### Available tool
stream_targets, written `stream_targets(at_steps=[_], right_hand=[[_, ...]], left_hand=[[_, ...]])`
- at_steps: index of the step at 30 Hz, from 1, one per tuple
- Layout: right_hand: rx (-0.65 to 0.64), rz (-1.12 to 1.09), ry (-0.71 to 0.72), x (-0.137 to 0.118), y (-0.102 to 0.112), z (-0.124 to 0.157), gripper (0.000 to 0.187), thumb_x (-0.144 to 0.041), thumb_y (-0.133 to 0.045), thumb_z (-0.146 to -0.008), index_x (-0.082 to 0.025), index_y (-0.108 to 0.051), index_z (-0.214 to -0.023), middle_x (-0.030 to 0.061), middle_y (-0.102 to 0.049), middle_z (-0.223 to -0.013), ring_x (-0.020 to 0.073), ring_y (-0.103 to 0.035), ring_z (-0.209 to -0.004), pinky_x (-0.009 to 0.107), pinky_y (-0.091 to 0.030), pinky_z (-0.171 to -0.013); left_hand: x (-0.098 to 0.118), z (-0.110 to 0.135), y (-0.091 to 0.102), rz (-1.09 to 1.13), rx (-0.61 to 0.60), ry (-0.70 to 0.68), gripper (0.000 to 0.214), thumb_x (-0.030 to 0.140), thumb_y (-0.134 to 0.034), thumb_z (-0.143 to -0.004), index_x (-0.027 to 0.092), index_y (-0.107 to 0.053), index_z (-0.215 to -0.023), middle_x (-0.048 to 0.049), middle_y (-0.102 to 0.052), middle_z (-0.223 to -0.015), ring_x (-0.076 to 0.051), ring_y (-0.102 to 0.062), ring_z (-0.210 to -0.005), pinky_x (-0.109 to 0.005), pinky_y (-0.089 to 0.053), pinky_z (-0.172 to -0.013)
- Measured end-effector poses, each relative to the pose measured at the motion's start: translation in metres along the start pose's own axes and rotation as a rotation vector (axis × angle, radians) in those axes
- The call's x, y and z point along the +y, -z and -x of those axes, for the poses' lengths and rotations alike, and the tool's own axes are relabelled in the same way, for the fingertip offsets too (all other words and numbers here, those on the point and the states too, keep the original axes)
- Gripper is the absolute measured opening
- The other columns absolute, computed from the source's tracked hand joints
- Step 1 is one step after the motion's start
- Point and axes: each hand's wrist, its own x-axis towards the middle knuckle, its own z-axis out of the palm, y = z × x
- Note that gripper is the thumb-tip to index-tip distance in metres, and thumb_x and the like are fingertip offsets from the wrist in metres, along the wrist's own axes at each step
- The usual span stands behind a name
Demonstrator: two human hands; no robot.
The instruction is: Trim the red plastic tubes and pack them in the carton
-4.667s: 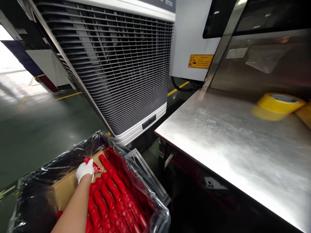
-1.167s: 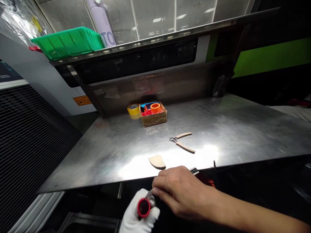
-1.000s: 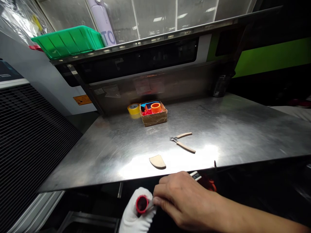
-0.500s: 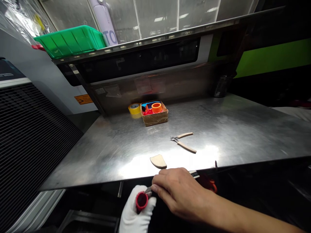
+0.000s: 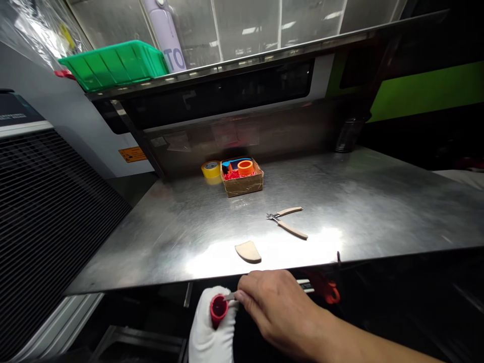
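My left hand (image 5: 212, 333), in a white glove, is closed round a red plastic tube (image 5: 218, 307) whose open end faces the camera, below the front edge of the steel table (image 5: 181, 227). My bare right hand (image 5: 276, 312) pinches a small metal blade tool (image 5: 229, 297) whose tip rests at the rim of the tube. Both hands sit just in front of the table edge, low in the view.
On the table lie small pliers with tan handles (image 5: 287, 222), a tan wedge-shaped pad (image 5: 248, 251), a cardboard box of coloured parts (image 5: 242, 177) and a yellow tape roll (image 5: 210, 169). A green bin (image 5: 113, 64) stands on the shelf above. A louvred machine (image 5: 45, 212) is at left.
Earlier my left hand was reaching into a box of red tubes on the floor. Over the last second the blade tip has shifted around the tube's rim, and the tube has turned slightly.
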Motion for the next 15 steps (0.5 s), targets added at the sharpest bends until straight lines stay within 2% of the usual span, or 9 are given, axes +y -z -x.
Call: stream_targets(at_steps=[3,6,8,11,13,15], right_hand=[[-0.047,-0.011,0.017,-0.003,-0.004,0.004,0.026,-0.029,-0.041,-0.095,-0.019,-0.047,-0.072,-0.0013,-0.058,-0.072,0.0116,-0.045,-0.059,0.026,-0.027,-0.056],[-0.115,-0.116,0.069,-0.005,-0.004,0.008,0.027,-0.029,-0.043,-0.094,-0.019,-0.043,-0.070,-0.0030,-0.056,-0.069,0.0100,-0.044,-0.058,0.024,-0.027,-0.055],[-0.077,-0.188,0.025,-0.005,-0.006,0.007,0.028,-0.036,-0.047,-0.094,-0.020,-0.045,-0.073,-0.0036,-0.056,-0.071,0.0101,-0.045,-0.060,0.023,-0.029,-0.056],[0.039,-0.283,-0.045,-0.004,-0.011,0.000,0.029,-0.046,-0.067,-0.081,-0.021,-0.052,-0.087,-0.0035,-0.059,-0.081,0.0118,-0.050,-0.068,0.022,-0.032,-0.059],[0.066,-0.320,-0.026,-0.002,-0.014,-0.004,0.031,-0.040,-0.073,-0.076,-0.021,-0.054,-0.093,-0.0029,-0.061,-0.086,0.0122,-0.052,-0.071,0.022,-0.035,-0.062],[0.032,-0.341,0.000,0.001,-0.012,-0.007,0.022,-0.033,-0.070,-0.079,-0.021,-0.057,-0.093,-0.0022,-0.062,-0.086,0.0120,-0.054,-0.072,0.021,-0.037,-0.063]], left_hand=[[-0.007,-0.001,-0.002,0.082,0.055,0.018,0.027,0.042,-0.071,-0.070,0.023,-0.065,-0.088,-0.0007,-0.068,-0.084,-0.024,-0.063,-0.084,-0.033,-0.048,-0.082],[-0.016,-0.006,-0.002,0.137,0.019,0.037,0.030,0.044,-0.070,-0.069,0.023,-0.063,-0.089,-0.0023,-0.069,-0.082,-0.026,-0.065,-0.081,-0.035,-0.052,-0.076],[-0.019,-0.012,-0.002,0.114,-0.016,0.020,0.034,0.046,-0.069,-0.069,0.022,-0.063,-0.092,-0.0036,-0.069,-0.082,-0.026,-0.065,-0.079,-0.035,-0.053,-0.073],[-0.020,-0.019,-0.001,0.013,-0.153,0.002,0.031,0.047,-0.069,-0.067,0.021,-0.066,-0.083,-0.0036,-0.067,-0.069,-0.026,-0.065,-0.068,-0.035,-0.053,-0.064],[-0.015,-0.019,0.000,-0.043,-0.211,-0.005,0.026,0.044,-0.068,-0.066,0.021,-0.067,-0.079,-0.0037,-0.066,-0.066,-0.027,-0.064,-0.066,-0.036,-0.052,-0.064],[-0.008,-0.014,0.003,-0.082,-0.200,-0.006,0.026,0.041,-0.066,-0.069,0.023,-0.067,-0.088,-0.0046,-0.069,-0.075,-0.029,-0.066,-0.075,-0.039,-0.051,-0.071]])
